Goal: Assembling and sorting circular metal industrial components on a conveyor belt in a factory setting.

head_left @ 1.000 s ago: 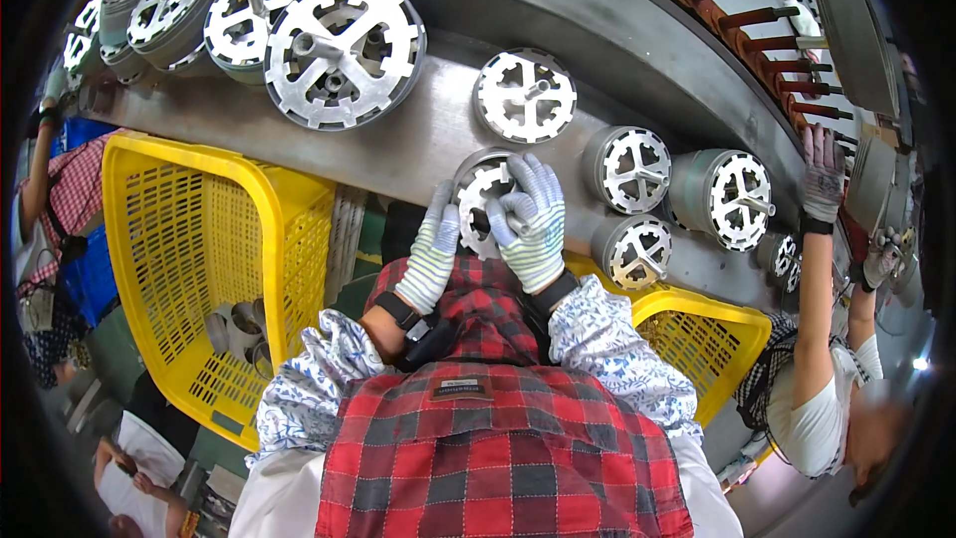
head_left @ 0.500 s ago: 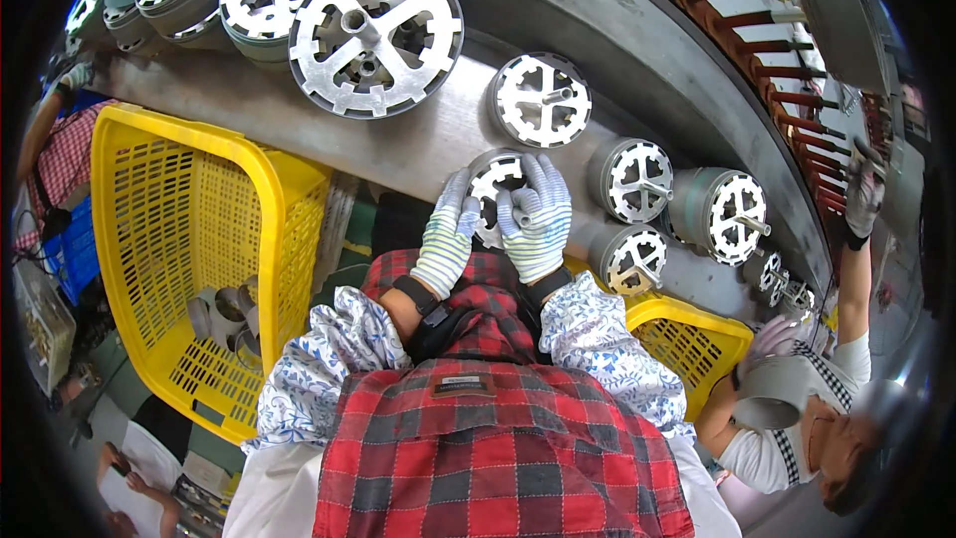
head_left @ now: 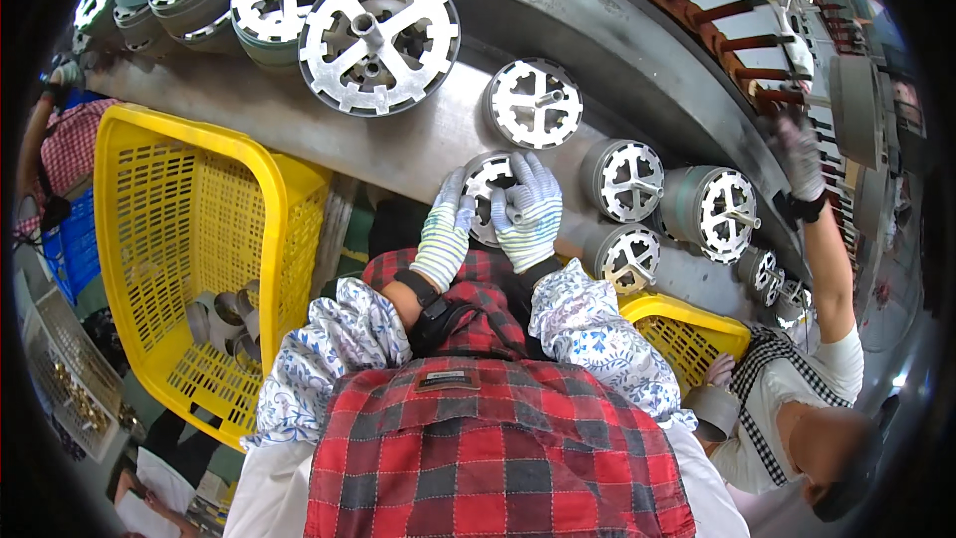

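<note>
Both of my hands wear striped work gloves and are at a grey metal cylinder (head_left: 485,177) topped by a bright slotted, spoked disc, at the bench's near edge. My left hand (head_left: 444,231) curves round its left side. My right hand (head_left: 530,211) is closed over its right side, fingers bent near the middle, where a short post seems to stand. The palms and part of the disc hide what the fingertips touch. Just beyond stands a similar spoked disc cylinder (head_left: 538,105), and to the right are another cylinder (head_left: 629,181) and a smaller one (head_left: 630,259).
A large spoked disc (head_left: 379,42) stands with several others along the bench (head_left: 249,105) at far left. A yellow basket (head_left: 189,120) holding grey rings is at left, another yellow basket (head_left: 687,314) at right. A co-worker's raised hand (head_left: 800,159) reaches toward a row of rods (head_left: 747,43).
My hands stay on the same cylinder, with only a slight shift. At right, the co-worker's raised hand has moved left along the rods, and the cylinder in their other hand has moved left.
</note>
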The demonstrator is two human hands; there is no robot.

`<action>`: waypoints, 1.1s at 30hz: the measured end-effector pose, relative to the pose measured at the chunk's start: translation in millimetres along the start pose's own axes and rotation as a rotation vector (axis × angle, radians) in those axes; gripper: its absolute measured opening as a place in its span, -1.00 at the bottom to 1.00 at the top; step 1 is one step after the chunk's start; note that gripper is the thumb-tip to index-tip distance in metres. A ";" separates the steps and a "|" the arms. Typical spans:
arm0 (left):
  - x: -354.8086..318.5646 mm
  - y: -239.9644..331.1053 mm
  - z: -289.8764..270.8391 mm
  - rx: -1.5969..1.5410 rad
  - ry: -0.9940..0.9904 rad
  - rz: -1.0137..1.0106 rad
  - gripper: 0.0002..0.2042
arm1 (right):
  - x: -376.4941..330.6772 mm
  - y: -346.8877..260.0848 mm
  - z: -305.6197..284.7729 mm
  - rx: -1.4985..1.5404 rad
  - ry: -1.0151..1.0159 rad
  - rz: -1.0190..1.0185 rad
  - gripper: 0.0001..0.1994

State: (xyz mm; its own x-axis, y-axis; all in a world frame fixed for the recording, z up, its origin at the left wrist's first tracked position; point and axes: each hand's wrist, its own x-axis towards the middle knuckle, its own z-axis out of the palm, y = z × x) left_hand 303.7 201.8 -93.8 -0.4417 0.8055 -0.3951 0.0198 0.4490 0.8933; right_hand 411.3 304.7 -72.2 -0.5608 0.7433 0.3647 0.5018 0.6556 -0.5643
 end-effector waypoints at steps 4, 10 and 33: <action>5.4 6.7 -15.2 0.063 -0.079 0.005 -0.55 | -1.8 3.9 -0.9 -0.005 0.018 -0.027 -0.87; -49.4 30.7 -94.2 -0.285 -0.148 0.006 -0.54 | 29.7 -45.8 -89.1 0.148 0.016 -0.077 -0.85; -323.6 -300.0 -408.3 0.181 0.943 -0.831 -0.48 | 117.3 -29.5 -41.4 -0.102 -0.067 0.108 -0.65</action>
State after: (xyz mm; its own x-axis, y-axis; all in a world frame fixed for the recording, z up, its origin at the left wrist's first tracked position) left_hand 74.5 -351.6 -146.4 -0.8432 -0.2969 -0.4483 -0.4801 0.7910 0.3793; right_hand 358.0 378.0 17.9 -0.5408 0.8020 0.2536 0.6240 0.5847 -0.5184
